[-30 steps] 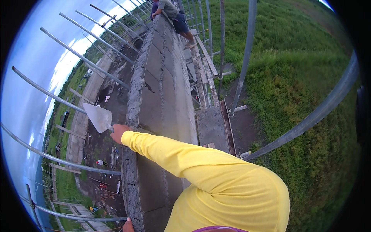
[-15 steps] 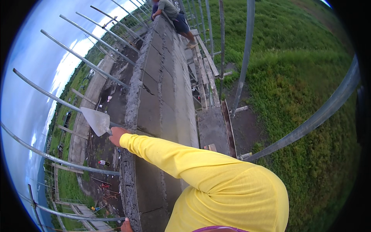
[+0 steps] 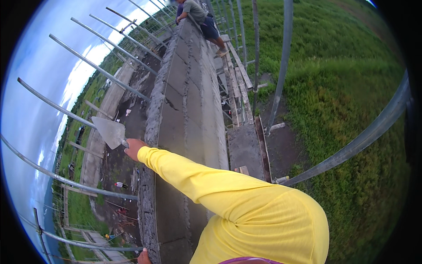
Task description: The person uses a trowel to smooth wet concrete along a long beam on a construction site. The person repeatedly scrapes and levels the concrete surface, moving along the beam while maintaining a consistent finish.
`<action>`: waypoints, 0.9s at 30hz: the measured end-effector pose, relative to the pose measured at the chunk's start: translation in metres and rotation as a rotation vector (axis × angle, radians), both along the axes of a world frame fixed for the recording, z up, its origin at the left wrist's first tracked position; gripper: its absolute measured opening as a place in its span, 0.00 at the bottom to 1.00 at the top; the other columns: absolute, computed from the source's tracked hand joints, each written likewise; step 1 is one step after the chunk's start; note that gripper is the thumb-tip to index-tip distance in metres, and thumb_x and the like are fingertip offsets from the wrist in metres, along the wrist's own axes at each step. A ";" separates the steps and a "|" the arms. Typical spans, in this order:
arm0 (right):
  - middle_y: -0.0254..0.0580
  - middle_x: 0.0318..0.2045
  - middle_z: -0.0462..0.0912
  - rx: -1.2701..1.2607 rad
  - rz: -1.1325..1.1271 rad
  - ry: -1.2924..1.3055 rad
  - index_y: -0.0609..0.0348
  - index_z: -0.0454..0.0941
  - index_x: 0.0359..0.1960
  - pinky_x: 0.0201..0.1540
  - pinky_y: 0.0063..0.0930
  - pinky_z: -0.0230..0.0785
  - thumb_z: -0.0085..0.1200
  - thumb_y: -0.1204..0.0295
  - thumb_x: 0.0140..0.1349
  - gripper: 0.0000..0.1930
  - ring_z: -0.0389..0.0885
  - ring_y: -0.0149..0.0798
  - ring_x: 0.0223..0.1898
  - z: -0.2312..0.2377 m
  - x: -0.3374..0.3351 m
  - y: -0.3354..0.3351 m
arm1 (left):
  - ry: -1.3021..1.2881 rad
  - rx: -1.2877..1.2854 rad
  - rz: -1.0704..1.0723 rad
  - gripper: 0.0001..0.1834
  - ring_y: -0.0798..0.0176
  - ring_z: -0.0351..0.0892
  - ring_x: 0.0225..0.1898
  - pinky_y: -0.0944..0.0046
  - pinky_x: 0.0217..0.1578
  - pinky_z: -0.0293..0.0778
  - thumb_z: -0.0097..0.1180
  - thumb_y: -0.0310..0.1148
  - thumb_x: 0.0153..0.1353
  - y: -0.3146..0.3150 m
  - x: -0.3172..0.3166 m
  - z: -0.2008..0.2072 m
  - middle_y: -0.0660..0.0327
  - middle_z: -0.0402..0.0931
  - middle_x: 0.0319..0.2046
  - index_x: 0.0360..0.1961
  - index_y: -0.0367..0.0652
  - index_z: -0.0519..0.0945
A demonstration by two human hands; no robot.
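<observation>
1. Your left hand [image 3: 143, 257] is by the rough edge of the wall [image 3: 176, 123], partly cut off; I can't tell if it grips. Lean on it to stay steady.
2. Your right hand [image 3: 135, 150], well apart from it, is wrapped around the handle of the trowel [image 3: 110, 132]. Hold snugly.
3. The blade is out past the wall's left edge. Don't bump the metal pole [image 3: 57, 105].
4. Watch for the other person [image 3: 194, 11] far along the wall.

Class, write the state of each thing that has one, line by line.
Long grey concrete wall: rough along its left edge.
Pale triangular metal trowel: held, blade beyond the wall's left edge.
Right hand: closed around the trowel's handle.
Left hand: at the wall's edge, grip unclear.
Yellow cloth long sleeve: down to the wrist.
Weathered wooden planks: laid beside the wall.
</observation>
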State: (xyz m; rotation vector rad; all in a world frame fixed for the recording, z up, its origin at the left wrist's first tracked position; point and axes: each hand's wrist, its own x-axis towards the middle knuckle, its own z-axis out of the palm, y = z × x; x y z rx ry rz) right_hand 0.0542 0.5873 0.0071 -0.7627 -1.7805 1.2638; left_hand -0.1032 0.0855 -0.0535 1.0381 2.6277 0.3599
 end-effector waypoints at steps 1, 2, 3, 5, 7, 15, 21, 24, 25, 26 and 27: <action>0.59 0.49 0.83 0.014 -0.011 0.025 0.60 0.77 0.51 0.58 0.49 0.71 0.57 0.60 0.63 0.19 0.80 0.62 0.54 -0.002 -0.001 0.001 | 0.004 -0.002 0.000 0.28 0.46 0.77 0.54 0.50 0.60 0.66 0.43 0.52 0.75 0.001 -0.001 0.001 0.47 0.80 0.52 0.55 0.38 0.81; 0.59 0.49 0.83 -0.003 -0.017 0.010 0.60 0.78 0.50 0.57 0.49 0.71 0.58 0.60 0.63 0.20 0.80 0.62 0.54 -0.004 -0.002 0.003 | 0.003 -0.005 0.001 0.28 0.46 0.77 0.54 0.50 0.60 0.66 0.43 0.52 0.75 0.001 0.000 0.001 0.47 0.81 0.52 0.55 0.39 0.81; 0.59 0.48 0.83 0.030 -0.014 0.049 0.60 0.78 0.50 0.57 0.49 0.72 0.58 0.59 0.63 0.20 0.80 0.62 0.53 -0.006 -0.002 0.004 | 0.008 -0.006 0.003 0.28 0.46 0.77 0.54 0.49 0.59 0.66 0.44 0.52 0.75 0.001 -0.001 0.002 0.47 0.81 0.52 0.55 0.39 0.81; 0.59 0.48 0.84 0.023 -0.004 0.040 0.61 0.79 0.49 0.56 0.50 0.72 0.58 0.59 0.62 0.20 0.80 0.62 0.53 -0.009 0.000 0.003 | 0.015 -0.014 0.001 0.27 0.45 0.77 0.54 0.49 0.59 0.66 0.44 0.52 0.75 0.002 -0.001 0.003 0.47 0.81 0.51 0.55 0.39 0.81; 0.58 0.47 0.84 0.035 0.014 0.046 0.61 0.79 0.48 0.55 0.50 0.73 0.59 0.58 0.61 0.20 0.81 0.61 0.52 -0.010 0.004 0.002 | 0.019 -0.015 -0.002 0.27 0.45 0.77 0.54 0.48 0.59 0.67 0.45 0.52 0.75 0.003 -0.001 0.002 0.47 0.81 0.51 0.54 0.40 0.81; 0.58 0.43 0.85 -0.010 0.039 0.080 0.63 0.79 0.46 0.53 0.49 0.73 0.58 0.59 0.61 0.20 0.82 0.61 0.49 -0.013 0.002 0.004 | 0.041 -0.013 -0.006 0.25 0.44 0.78 0.53 0.47 0.58 0.67 0.46 0.51 0.74 0.002 0.000 0.001 0.47 0.82 0.50 0.53 0.42 0.82; 0.58 0.42 0.85 0.015 0.050 0.052 0.64 0.79 0.46 0.53 0.48 0.74 0.59 0.60 0.61 0.20 0.83 0.60 0.48 -0.012 0.002 0.005 | 0.044 0.004 -0.007 0.24 0.43 0.78 0.52 0.45 0.57 0.68 0.48 0.51 0.74 -0.009 -0.009 -0.006 0.47 0.82 0.49 0.53 0.43 0.83; 0.58 0.42 0.85 0.008 0.058 0.032 0.64 0.79 0.46 0.52 0.48 0.74 0.59 0.60 0.61 0.20 0.83 0.60 0.48 -0.011 0.001 0.005 | 0.042 0.017 -0.013 0.23 0.42 0.78 0.52 0.44 0.57 0.68 0.48 0.51 0.74 -0.019 -0.017 -0.013 0.47 0.83 0.49 0.52 0.44 0.84; 0.58 0.42 0.85 0.012 0.070 0.037 0.65 0.79 0.46 0.53 0.48 0.74 0.59 0.60 0.61 0.20 0.83 0.60 0.48 -0.010 0.001 0.005 | 0.045 0.022 -0.019 0.23 0.42 0.78 0.51 0.44 0.57 0.68 0.48 0.51 0.74 -0.021 -0.018 -0.014 0.47 0.83 0.49 0.52 0.44 0.84; 0.59 0.43 0.85 0.008 0.081 0.035 0.65 0.79 0.46 0.53 0.48 0.74 0.59 0.60 0.61 0.20 0.83 0.59 0.49 -0.010 0.001 0.005 | 0.049 0.032 -0.030 0.23 0.42 0.79 0.51 0.44 0.57 0.68 0.49 0.51 0.74 -0.024 -0.016 -0.012 0.47 0.83 0.48 0.52 0.44 0.84; 0.59 0.43 0.85 -0.004 0.093 0.020 0.65 0.79 0.46 0.54 0.48 0.74 0.59 0.60 0.60 0.20 0.84 0.59 0.49 -0.010 0.001 0.006 | 0.062 0.042 -0.047 0.23 0.42 0.79 0.51 0.44 0.57 0.69 0.49 0.50 0.74 -0.025 -0.012 -0.010 0.47 0.83 0.48 0.52 0.44 0.84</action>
